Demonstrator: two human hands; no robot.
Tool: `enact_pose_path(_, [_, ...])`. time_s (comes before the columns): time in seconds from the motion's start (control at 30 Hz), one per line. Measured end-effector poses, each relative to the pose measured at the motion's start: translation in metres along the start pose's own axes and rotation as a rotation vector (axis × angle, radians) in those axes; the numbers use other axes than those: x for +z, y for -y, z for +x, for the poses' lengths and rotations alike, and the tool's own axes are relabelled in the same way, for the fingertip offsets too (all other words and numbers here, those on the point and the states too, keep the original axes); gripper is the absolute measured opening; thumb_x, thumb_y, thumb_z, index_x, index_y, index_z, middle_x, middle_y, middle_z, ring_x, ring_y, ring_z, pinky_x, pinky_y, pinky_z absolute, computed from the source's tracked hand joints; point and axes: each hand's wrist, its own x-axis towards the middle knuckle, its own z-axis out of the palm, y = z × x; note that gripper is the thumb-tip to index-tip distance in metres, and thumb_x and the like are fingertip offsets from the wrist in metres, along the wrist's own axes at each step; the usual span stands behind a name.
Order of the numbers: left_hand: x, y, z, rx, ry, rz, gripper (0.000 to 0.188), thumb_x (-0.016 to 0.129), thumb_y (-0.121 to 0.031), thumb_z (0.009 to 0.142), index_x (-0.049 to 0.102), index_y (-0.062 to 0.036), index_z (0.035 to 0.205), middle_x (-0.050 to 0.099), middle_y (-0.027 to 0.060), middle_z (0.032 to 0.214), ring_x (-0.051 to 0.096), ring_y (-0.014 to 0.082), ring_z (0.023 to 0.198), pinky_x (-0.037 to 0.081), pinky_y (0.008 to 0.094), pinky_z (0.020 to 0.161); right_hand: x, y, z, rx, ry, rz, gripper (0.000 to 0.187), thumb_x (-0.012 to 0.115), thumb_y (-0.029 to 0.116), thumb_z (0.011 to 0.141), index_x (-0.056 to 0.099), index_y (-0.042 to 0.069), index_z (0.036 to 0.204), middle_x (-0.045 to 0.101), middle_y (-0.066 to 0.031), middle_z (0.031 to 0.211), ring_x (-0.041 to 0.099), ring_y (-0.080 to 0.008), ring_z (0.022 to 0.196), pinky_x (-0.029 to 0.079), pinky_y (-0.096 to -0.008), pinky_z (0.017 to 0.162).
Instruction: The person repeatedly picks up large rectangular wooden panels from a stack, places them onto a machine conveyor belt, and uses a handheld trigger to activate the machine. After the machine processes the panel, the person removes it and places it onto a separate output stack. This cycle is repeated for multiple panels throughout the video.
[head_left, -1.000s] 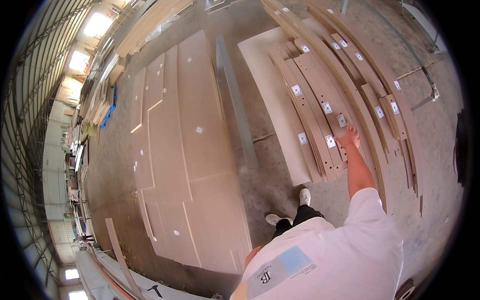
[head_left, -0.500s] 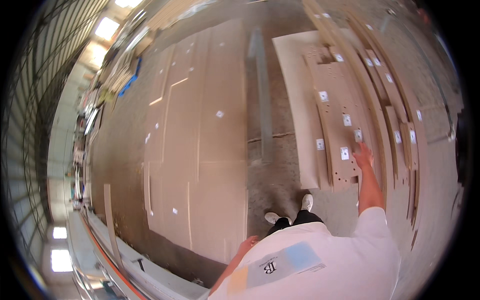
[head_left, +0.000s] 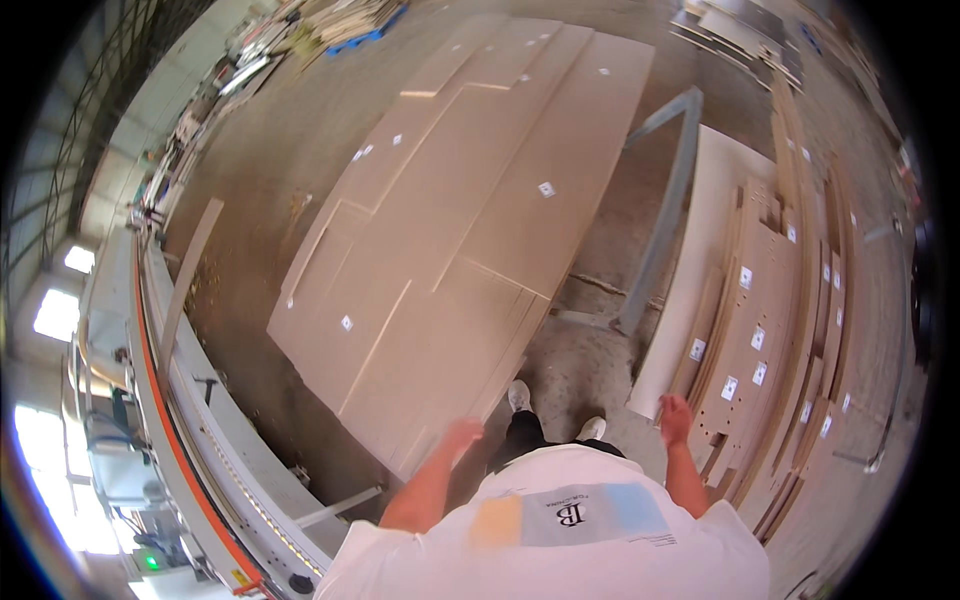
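Over the near corner of the large stack of brown boards is my left hand. Motion blurs its fingers, and no object shows in it. My right hand, its fingers curled in with nothing seen between them, is just beside the near end of the pale board. To the right of that hand lie stacked brown panels with drilled holes and small white labels. One white label is on the panel close to the right hand.
A grey metal frame stands between the two stacks. A long machine with an orange strip runs along the left, a narrow strip of board leaning on it. More boards lie at the far right.
My right hand has drawn back from the labelled panel toward my body. My left hand has moved forward to the large stack's near corner. The view has turned left.
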Motion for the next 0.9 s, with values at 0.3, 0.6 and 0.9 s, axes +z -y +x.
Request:
enact_pose_path(0.3, [-0.127,0.027,0.219,0.064,-0.348,0.003,0.021,0.062,-0.022,0.091,0.073,-0.0123,0.106,0.071,0.0060,0.107,0.066,0.0204,0.093,0.051,0.0413,0.074,0.034,0.112,-0.097,0.252,0.488,-0.199,0.027,0.083,0.032,0.081,0.078,0.006,0.086,0.072,-0.0100,0.073,0.069,-0.0201,0.068,0.054,-0.0337,0.066])
enact_pose_path(0.6, [-0.227,-0.041,0.409,-0.117,-0.658,-0.372,0.031,0.058,-0.036,0.100,0.067,-0.0058,0.100,0.065,0.0053,0.085,0.059,0.0169,0.066,0.050,0.0347,0.060,-0.005,0.144,-0.188,0.730,0.384,-0.098,0.028,0.078,0.028,0.086,0.077,0.001,0.094,0.077,-0.0094,0.084,0.072,-0.0162,0.080,0.057,-0.0310,0.077])
enact_pose_path(0.9, [-0.242,-0.104,0.410,-0.070,-0.601,-1.029,0.032,0.070,-0.017,0.098,0.057,0.0052,0.116,0.067,0.0122,0.100,0.066,0.0216,0.082,0.058,0.0330,0.070,0.020,0.206,-0.199,0.746,0.433,-0.189,0.032,0.079,0.031,0.087,0.078,0.002,0.100,0.078,-0.0099,0.091,0.073,-0.0156,0.086,0.058,-0.0307,0.081])
